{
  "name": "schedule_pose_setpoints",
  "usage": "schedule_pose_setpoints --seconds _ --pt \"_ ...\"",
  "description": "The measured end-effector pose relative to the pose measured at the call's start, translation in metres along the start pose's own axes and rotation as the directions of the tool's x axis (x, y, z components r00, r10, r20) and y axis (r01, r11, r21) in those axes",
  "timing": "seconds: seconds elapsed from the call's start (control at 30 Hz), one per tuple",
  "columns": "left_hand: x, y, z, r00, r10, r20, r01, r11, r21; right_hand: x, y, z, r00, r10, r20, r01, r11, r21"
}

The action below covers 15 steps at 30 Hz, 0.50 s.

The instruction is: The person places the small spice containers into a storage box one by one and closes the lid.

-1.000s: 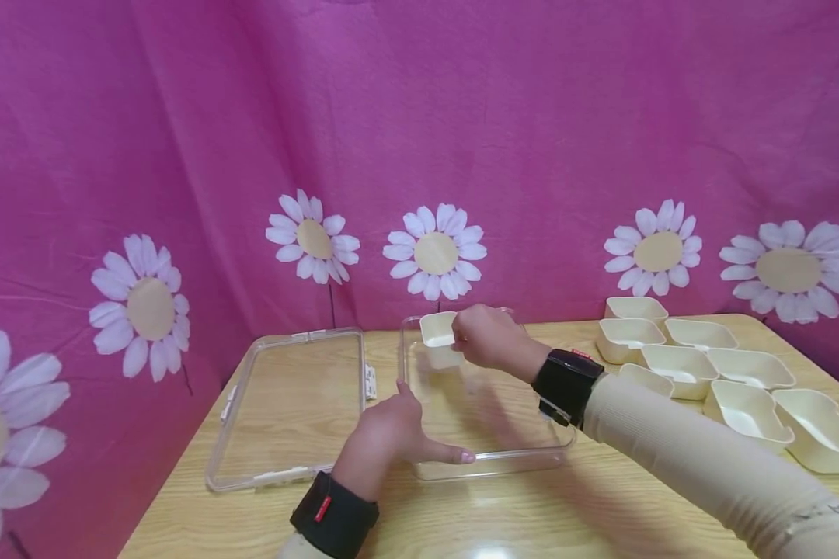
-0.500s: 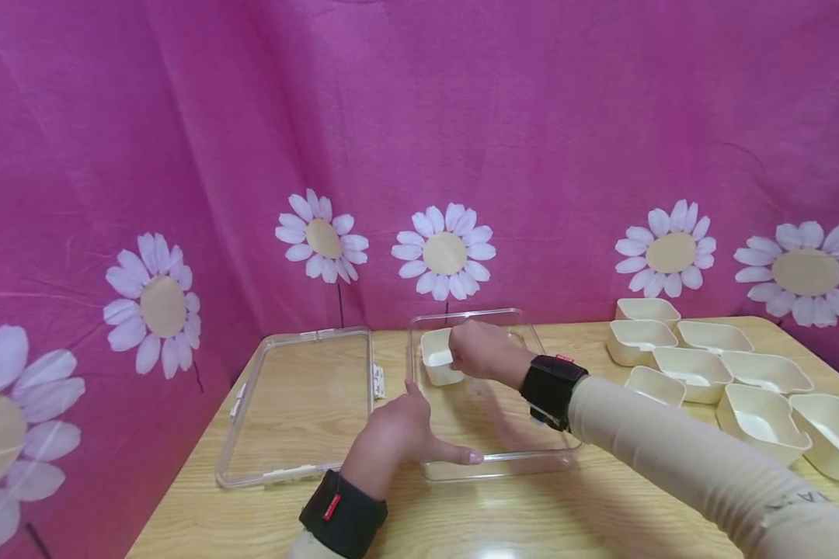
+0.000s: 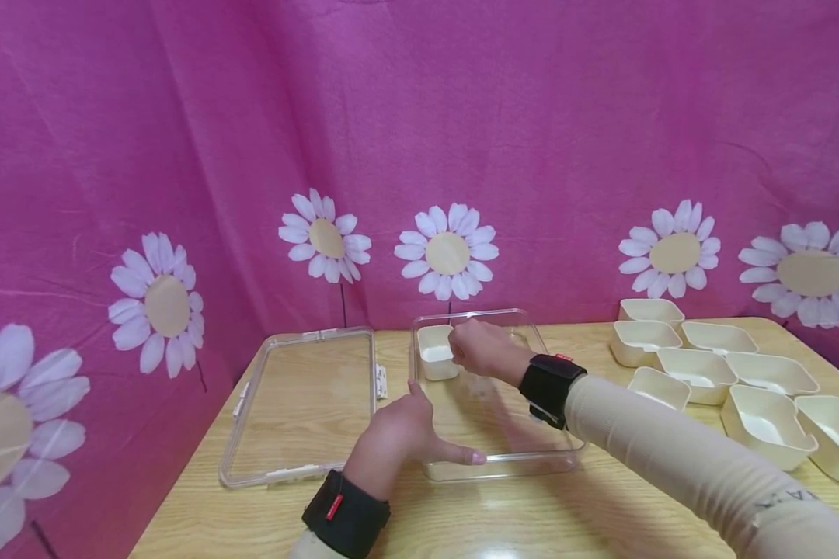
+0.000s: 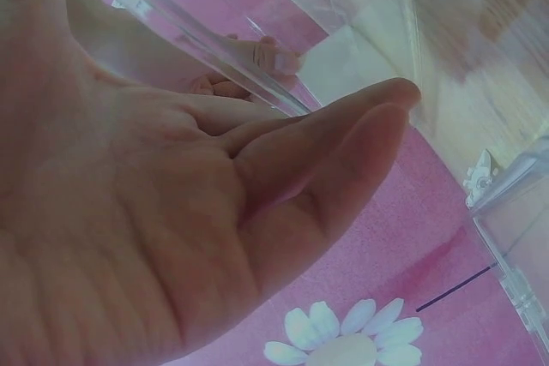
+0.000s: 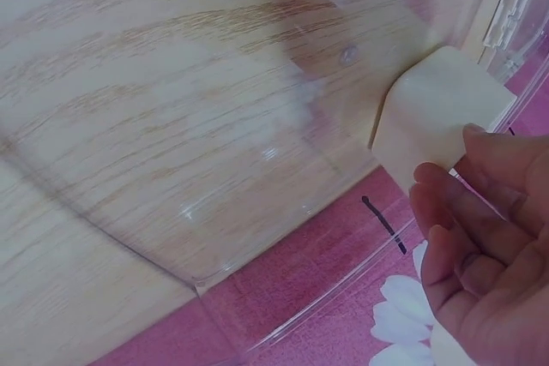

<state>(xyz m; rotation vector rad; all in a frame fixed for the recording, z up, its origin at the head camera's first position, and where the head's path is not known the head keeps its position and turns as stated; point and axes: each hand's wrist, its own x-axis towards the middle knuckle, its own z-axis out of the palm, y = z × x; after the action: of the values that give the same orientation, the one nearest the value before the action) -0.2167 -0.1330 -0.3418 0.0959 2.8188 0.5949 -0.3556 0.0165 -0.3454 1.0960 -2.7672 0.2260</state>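
A small cream bin [image 3: 436, 353] sits in the far left corner of a clear plastic box [image 3: 503, 466]. My right hand [image 3: 485, 349] pinches the bin's right wall by its rim; in the right wrist view the thumb and fingers [image 5: 442, 182] are at the edge of the bin [image 5: 437, 109]. My left hand [image 3: 405, 431] rests along the box's near left corner, fingers straight along the left side and thumb spread over the front rim. In the left wrist view the left hand [image 4: 214, 186] shows its straight fingers against the clear wall.
A clear lid [image 3: 308, 404] with white clips lies left of the box. Several cream bins [image 3: 699, 373] of different shapes stand grouped on the right of the wooden table [image 3: 447, 520]. A pink flowered cloth [image 3: 531, 155] hangs behind the table.
The cream bin has gone down into the box's far left corner, with my right hand still holding it. My left hand stays at the box; the head view has shifted slightly.
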Motion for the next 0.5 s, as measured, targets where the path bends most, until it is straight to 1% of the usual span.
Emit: schedule_pose_setpoints --seconds 0.23,0.33,0.5 --pt "0.0002 -0.0003 -0.0008 1.000 -0.007 0.004 0.007 1.000 -0.013 0.0016 -0.0008 0.0028 0.999 -0.017 -0.031 0.018 0.999 0.027" --pt "-0.0007 -0.0004 -0.0010 1.000 -0.011 0.006 0.011 0.999 -0.033 0.0026 -0.0016 0.0043 0.999 -0.021 -0.044 0.023 0.999 0.034" --pt "-0.0013 -0.0005 -0.0014 1.000 -0.018 0.010 0.018 0.997 -0.072 0.0041 -0.0024 0.0053 0.999 0.001 -0.052 0.001 0.999 0.043"
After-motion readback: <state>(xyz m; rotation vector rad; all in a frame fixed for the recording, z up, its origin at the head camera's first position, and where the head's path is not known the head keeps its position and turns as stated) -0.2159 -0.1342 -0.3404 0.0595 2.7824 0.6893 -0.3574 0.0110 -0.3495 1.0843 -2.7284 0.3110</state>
